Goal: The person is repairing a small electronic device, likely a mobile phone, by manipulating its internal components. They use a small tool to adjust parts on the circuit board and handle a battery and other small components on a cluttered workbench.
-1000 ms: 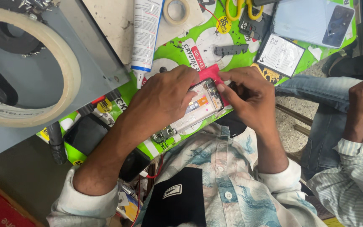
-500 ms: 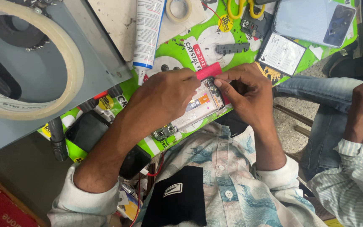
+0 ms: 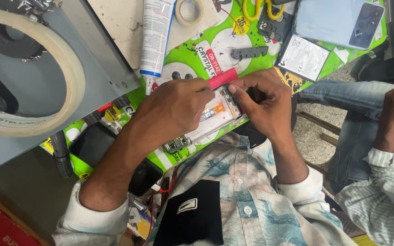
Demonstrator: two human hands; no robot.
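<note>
Green-matted worktop (image 3: 192, 54): left hand (image 3: 172, 111) and right hand (image 3: 263, 102) both clamped on opened phone (image 3: 213, 116), fragile, best held by edges.

— what sort of place is this?
— a phone repair bench: at twelve o'clock a glue tube (image 3: 155, 36), a tape roll (image 3: 189, 11); at one o'clock a loose phone battery (image 3: 303, 57), a phone back cover (image 3: 338, 22), on a green work mat (image 3: 206, 50).
</note>
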